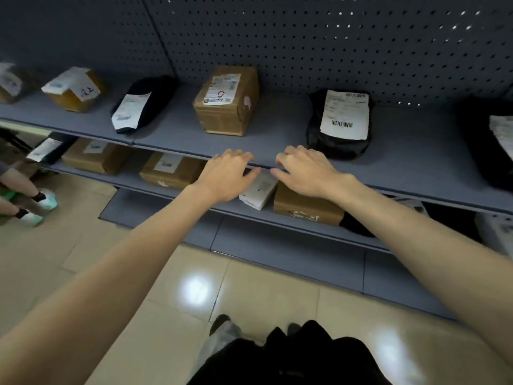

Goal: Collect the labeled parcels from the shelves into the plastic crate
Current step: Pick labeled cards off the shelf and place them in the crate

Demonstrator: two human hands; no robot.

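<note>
Your left hand [225,177] and right hand [304,173] are both loose and empty, so take the brown box [226,101] squarely by its two sides.

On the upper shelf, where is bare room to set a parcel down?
Bare patches: between the tall box and the middle black bag; wider between that bag and the right-edge bag. Crowded: lower shelf, where white parcel and brown box sit side by side.

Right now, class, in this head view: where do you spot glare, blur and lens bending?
Head view: lamp glare on the floor tiles; head view: the wide lens bows the upper shelf edge; head view: the far-left parcel smears, while the barcode label on the black bag looks sharp.
</note>
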